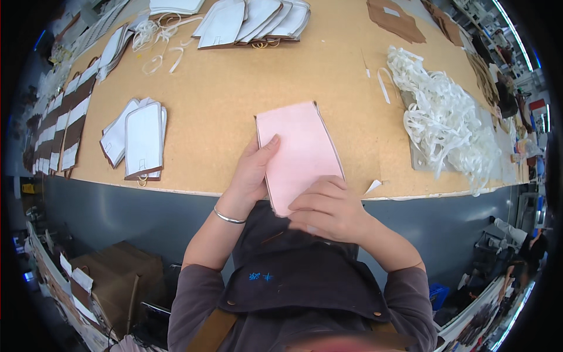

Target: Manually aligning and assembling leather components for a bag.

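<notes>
A pink flat panel (300, 141) with dark edges is held up over the front edge of the table, tilted a little. My left hand (257, 164) grips its left side, thumb on the pink face and the other fingers behind it. Across its lower right corner lies my right hand (328, 208), fingers bent over the face and the bottom edge. What the right fingertips pinch at the lower edge is partly hidden. To the left on the table lies a small stack of white panels with brown edges (144, 138), a metal ring showing at its lower end.
A tangled heap of white ribbon (440, 111) covers the right of the tan table (328, 70). More white panels (252, 20) lie fanned at the back, beside loose white strips (161, 35). Brown pieces (396, 20) lie at the far right. Brown-and-white panels (64, 120) line the left edge.
</notes>
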